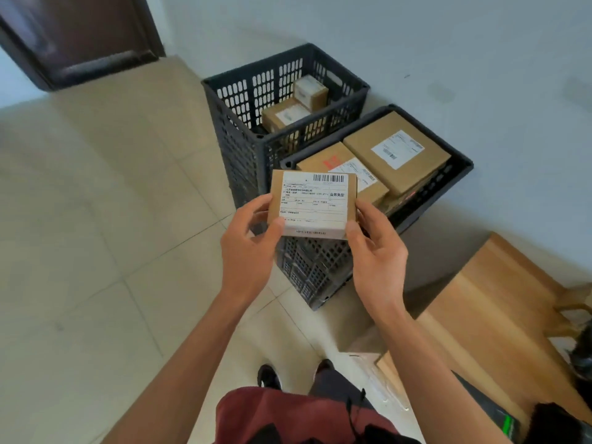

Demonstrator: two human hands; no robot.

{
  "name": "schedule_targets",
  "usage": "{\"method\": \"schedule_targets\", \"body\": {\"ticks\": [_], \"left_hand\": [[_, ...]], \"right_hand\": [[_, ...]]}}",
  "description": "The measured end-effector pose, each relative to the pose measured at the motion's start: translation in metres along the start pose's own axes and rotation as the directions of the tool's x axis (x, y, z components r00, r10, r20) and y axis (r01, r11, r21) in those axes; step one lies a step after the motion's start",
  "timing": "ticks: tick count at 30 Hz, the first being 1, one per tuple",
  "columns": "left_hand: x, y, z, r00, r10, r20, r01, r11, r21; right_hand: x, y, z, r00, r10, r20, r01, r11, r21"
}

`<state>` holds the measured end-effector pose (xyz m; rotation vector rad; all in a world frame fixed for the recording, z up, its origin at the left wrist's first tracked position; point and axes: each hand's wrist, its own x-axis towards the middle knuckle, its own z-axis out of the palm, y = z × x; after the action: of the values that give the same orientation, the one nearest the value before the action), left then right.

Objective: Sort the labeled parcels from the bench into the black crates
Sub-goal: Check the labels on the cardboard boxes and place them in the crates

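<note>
While both hands (pixel 314 248) pinch the labeled parcel (pixel 312 203), its label is probably being read; next, choose a crate (pixel 461 161).

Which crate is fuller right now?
The near crate: its boxes reach the rim. The far crate holds two small boxes low inside.

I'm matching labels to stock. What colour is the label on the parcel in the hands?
White with black print and a barcode, on the brown parcel, head view.
</note>
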<state>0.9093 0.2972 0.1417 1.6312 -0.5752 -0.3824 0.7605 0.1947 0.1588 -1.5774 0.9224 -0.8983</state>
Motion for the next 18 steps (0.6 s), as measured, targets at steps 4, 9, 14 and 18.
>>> {"method": "schedule_targets", "body": {"ticks": [4,9,14,18], "left_hand": [[0.019,-0.011,-0.027,0.998,-0.011,-0.062,0.012,1.000,0.023],[0.061,-0.020,-0.047,0.994,-0.027,-0.109,0.033,0.998,0.047],[0.116,-0.019,-0.054,0.994,-0.007,-0.112,0.020,0.992,0.121],[0.165,-0.015,-0.058,0.992,0.009,-0.123,0.012,0.985,0.169]], "right_hand": [[0.016,0.000,0.036,0.998,-0.006,0.069,0.008,1.000,-0.022],[0.052,0.006,0.079,0.989,-0.023,0.143,0.024,1.000,-0.005],[0.105,0.008,0.112,0.983,-0.023,0.182,0.014,0.999,0.051],[0.149,0.010,0.142,0.983,-0.054,0.176,0.046,0.998,0.049]]}}
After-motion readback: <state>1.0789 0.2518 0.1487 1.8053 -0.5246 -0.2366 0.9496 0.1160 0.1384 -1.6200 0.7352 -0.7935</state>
